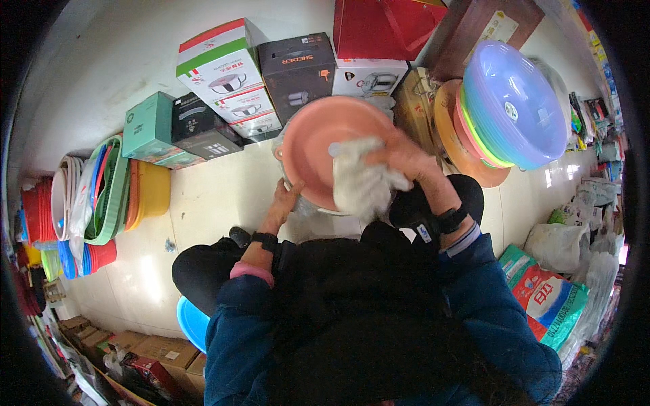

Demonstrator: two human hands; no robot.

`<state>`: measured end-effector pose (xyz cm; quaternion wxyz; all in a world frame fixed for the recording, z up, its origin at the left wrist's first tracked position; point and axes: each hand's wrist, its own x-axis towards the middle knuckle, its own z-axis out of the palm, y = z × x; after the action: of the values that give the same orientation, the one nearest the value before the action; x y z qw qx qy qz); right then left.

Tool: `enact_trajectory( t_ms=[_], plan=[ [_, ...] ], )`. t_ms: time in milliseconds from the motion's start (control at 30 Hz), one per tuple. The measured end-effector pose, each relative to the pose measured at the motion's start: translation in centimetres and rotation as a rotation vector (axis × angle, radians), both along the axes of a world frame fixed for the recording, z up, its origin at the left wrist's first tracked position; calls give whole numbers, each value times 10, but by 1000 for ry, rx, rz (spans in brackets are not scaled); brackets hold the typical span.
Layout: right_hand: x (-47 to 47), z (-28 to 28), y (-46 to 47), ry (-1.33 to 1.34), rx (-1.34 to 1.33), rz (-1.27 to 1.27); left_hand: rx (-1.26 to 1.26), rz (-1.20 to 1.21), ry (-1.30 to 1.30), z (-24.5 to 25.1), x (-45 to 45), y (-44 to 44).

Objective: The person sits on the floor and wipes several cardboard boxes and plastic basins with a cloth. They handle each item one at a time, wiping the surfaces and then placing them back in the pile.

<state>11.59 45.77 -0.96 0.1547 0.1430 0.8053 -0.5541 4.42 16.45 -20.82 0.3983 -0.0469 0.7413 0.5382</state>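
A salmon-pink plastic basin (pixel 310 152) is held in front of me, tilted, with its inside facing up. My left hand (pixel 288 199) grips its lower left rim, the thumb over the edge. In my right hand (pixel 401 155) is a whitish cloth (pixel 358 182), blurred, lying against the basin's inner right side. The cloth hides part of the basin's bottom and lower rim. A small round pale mark shows beside the cloth. Clear plastic is partly visible under the basin.
Kitchenware boxes (pixel 223 71) line the wall ahead. Stacked translucent basins (pixel 518 106) stand at the right, above an orange basin (pixel 449 132). Nested plastic tubs (pixel 114 198) stand at the left. A blue plastic item (pixel 193 322) is by my left leg; a printed bag (pixel 546 297) lies at the right.
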Motion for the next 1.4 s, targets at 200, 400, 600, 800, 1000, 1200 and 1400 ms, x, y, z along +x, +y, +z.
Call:
enact_trajectory(
  t_ms=[200, 400, 600, 800, 1000, 1200, 1400],
  plan=[
    [-12, 1, 27, 210, -1050, -637, 19, 48, 64, -17, -8, 10],
    [-11, -7, -16, -176, -1105, -493, 140, 69, -135, -37, 0, 8],
    [-10, 0, -11, -129, -1082, -458, 390, 100, -208, -53, 6, 4],
    [-11, -24, 43, 261, -1169, -589, 50, 69, -46, -53, 11, 10],
    [-23, -70, 42, 155, -920, -786, 44, 35, 36, -38, 10, 15],
    [-39, -122, 38, 158, -416, -977, 122, 67, -46, -10, 10, 6],
    [-47, -180, 25, 265, 189, -541, 85, 30, 18, -14, 5, 2]
  ],
)
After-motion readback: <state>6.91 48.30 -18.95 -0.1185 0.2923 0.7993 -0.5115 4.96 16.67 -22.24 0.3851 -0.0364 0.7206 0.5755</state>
